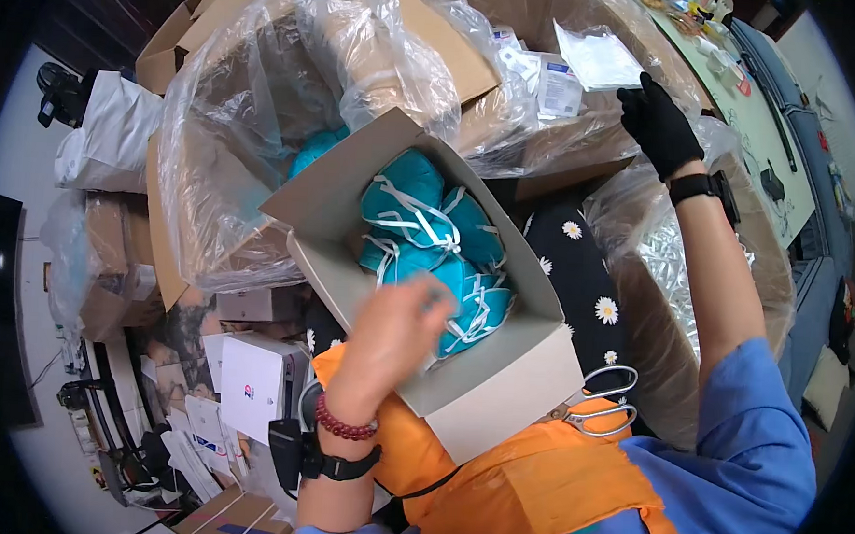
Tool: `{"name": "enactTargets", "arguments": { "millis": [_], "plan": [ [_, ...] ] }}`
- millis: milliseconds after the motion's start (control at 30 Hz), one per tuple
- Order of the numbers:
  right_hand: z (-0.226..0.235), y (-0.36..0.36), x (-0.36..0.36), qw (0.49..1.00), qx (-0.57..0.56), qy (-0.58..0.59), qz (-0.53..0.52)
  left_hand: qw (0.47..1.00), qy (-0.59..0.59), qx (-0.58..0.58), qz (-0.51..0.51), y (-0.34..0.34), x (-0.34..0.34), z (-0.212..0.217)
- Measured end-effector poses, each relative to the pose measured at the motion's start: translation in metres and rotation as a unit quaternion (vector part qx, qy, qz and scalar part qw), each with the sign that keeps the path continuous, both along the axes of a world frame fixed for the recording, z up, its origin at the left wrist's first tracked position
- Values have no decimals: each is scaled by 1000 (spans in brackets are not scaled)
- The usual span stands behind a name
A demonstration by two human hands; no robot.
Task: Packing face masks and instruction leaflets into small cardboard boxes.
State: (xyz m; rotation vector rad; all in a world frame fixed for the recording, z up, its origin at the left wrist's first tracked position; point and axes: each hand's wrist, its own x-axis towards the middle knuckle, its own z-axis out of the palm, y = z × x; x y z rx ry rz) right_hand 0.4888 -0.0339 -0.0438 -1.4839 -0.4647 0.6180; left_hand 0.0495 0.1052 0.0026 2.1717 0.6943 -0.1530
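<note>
An open cardboard box [421, 394] rests tilted on my lap, holding several teal cup-shaped face masks [407, 193] with white straps. My bare left hand [397, 331] is over the box's near left side, close to the masks; motion smears its fingers, so I cannot tell whether they grip anything. Out to the far right, my black-gloved right hand [662, 127] pinches the edge of a flat white packet [598, 59]. That packet is above a large lined carton [550, 143], where smaller white packets [559, 88] lie.
A plastic-lined carton [231, 150] with more teal masks stands at the far left. Another lined carton [653, 308] with silvery contents is at my right. Scissors [594, 401] lie on my orange apron [571, 478]. White boxes [252, 384] stand at the left; a cluttered green table [745, 119] is far right.
</note>
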Motion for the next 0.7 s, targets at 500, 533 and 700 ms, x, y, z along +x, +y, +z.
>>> {"name": "enactTargets", "arguments": {
  "millis": [500, 533, 700],
  "plan": [
    [35, 15, -179, 973, 42, -211, 84, 907, 356, 108, -196, 24, 40, -78],
    [41, 8, -196, 892, 33, -437, 113, 906, 357, 112, -199, 20, 40, -81],
    [68, -1, -254, 980, -9, -77, 181, 858, 449, 171, -181, -31, 59, -67]
  ]
}}
